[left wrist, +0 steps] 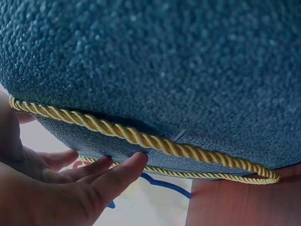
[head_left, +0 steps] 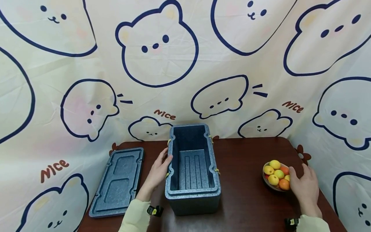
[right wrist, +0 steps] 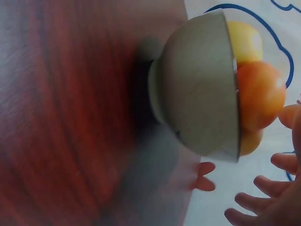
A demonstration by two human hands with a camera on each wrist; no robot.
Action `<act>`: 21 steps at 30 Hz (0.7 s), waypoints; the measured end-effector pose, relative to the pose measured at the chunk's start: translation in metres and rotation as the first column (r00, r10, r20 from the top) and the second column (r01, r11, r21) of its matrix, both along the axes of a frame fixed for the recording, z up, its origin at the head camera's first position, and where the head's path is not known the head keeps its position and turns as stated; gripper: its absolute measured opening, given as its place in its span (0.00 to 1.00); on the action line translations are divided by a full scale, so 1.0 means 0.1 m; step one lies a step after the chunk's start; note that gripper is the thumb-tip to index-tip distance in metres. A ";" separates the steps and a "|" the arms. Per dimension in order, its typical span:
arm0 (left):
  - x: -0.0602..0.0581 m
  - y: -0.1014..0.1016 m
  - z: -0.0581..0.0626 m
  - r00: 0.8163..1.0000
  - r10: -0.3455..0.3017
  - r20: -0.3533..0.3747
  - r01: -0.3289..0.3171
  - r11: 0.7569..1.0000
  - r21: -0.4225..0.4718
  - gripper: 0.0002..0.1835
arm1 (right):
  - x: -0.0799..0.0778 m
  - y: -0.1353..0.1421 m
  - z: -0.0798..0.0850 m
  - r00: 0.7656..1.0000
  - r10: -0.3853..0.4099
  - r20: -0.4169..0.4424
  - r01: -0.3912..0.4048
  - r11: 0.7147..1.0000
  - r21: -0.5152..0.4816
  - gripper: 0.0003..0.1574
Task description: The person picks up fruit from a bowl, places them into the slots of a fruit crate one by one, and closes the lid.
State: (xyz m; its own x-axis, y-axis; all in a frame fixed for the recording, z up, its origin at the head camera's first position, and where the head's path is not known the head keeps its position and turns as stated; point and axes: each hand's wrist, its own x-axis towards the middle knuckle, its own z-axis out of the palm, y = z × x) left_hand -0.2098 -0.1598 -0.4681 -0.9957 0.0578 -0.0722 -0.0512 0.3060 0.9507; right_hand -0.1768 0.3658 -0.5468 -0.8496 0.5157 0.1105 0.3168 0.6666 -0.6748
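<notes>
Near the middle of the table stands a dark blue foam box (head_left: 193, 193), long and upright, with no lid on it and nothing visible inside. My left hand (head_left: 156, 169) is at its left side, thumb by the rim and fingers extended along the outer wall. Twisted gold cord (left wrist: 155, 141) runs along that wall beside the fingers. To the right, a round bowl (right wrist: 195, 89) is heaped with small yellow, orange and red fruits (head_left: 279, 174). My right hand (head_left: 305, 187) hovers at the bowl's right edge, fingers spread and holding nothing, thumb close to an orange fruit (right wrist: 259, 94).
The foam lid (head_left: 123, 180) lies flat on the dark brown table (head_left: 242, 193), left of the box and beyond my left forearm. Behind the table hangs a pale cloth (head_left: 162, 103) printed with cartoon bears, which also lines the left and right sides.
</notes>
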 end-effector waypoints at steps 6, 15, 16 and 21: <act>0.02 0.00 -0.01 1.000 -0.003 -0.016 0.003 1.000 -0.005 0.36 | 0.03 0.09 -0.14 0.997 0.006 0.082 0.004 0.992 -0.126 0.48; 0.01 -0.02 -0.01 1.000 -0.018 -0.017 0.018 1.000 -0.004 0.36 | 0.04 0.11 -0.19 0.983 -0.017 0.185 0.077 0.945 -0.318 0.49; 0.01 -0.02 -0.02 1.000 -0.017 -0.016 0.017 1.000 -0.004 0.36 | 0.04 0.10 -0.19 0.982 -0.018 0.187 0.080 0.941 -0.330 0.48; 0.01 -0.01 -0.03 1.000 0.007 -0.018 -0.007 1.000 -0.008 0.35 | 0.04 0.08 -0.22 0.984 -0.019 0.177 0.086 0.922 -0.377 0.45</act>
State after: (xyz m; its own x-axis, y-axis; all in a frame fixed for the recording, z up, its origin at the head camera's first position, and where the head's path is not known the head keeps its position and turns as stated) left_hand -0.2092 -0.1609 -0.4711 -0.9972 0.0506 -0.0550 -0.0365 0.3133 0.9490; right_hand -0.1728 0.3741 -0.5691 -0.8088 0.5348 -0.2445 0.4747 0.3483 -0.8083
